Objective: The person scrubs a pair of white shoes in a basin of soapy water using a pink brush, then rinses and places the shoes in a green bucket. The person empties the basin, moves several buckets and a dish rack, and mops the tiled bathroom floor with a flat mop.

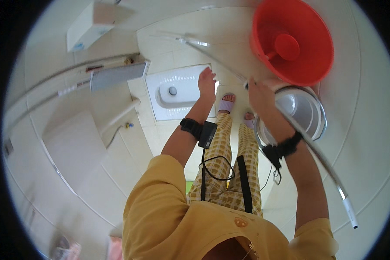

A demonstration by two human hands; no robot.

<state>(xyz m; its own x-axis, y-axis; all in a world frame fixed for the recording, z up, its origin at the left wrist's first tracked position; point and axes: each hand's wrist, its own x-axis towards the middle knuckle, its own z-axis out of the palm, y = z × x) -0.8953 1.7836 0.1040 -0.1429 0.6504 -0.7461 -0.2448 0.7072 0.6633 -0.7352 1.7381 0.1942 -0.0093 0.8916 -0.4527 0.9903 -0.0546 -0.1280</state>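
My right hand [261, 97] is closed around a long metal pole [325, 162] with a white end grip at the lower right. From the hand the pole slants up and left to a thin, blurred tool head [182, 40] near the tiled floor; its kind is unclear. My left hand [207, 83] is raised over the right edge of the white squat toilet [152, 94], fingers apart, holding nothing. A white bucket [316, 97] stands beneath my right forearm, which hides part of it.
A big red plastic tub [325, 42] with a red dipper [287, 47] inside stands at the upper right. A white cistern [74, 152], a pipe [120, 115] and a grey panel [118, 76] are along the left wall. Cables hang from my wrists.
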